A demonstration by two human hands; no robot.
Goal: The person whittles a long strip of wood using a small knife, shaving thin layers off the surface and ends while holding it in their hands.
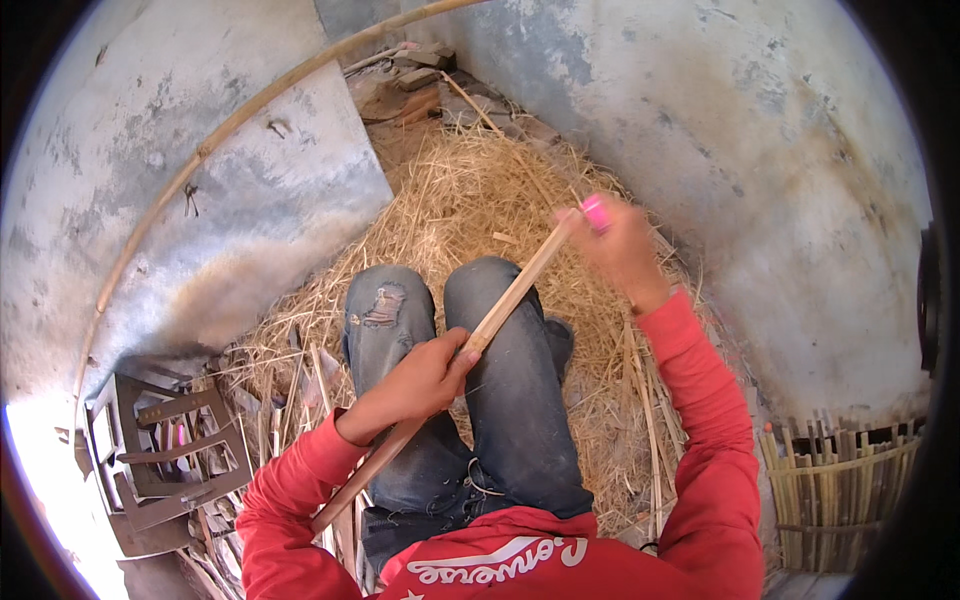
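A long, pale bamboo strip [520,287] slants across my lap, from beside my left forearm up to my right hand. My left hand [425,375] is wrapped round its middle, above my thighs. At the strip's far end my right hand [622,245] is closed and blurred by motion. Something bright pink [596,213] shows at its fingers; whether it is a handle or a wrapping, I cannot tell. What else the right fingers hold is hidden by the blur.
Straw-like shavings [470,190] cover the ground around my legs. A slatted basket [840,490] stands at the right. A dark, broken frame [175,450] lies at the left. A bent pole [205,150] crosses before the wall, and bricks [415,78] lie in the far corner.
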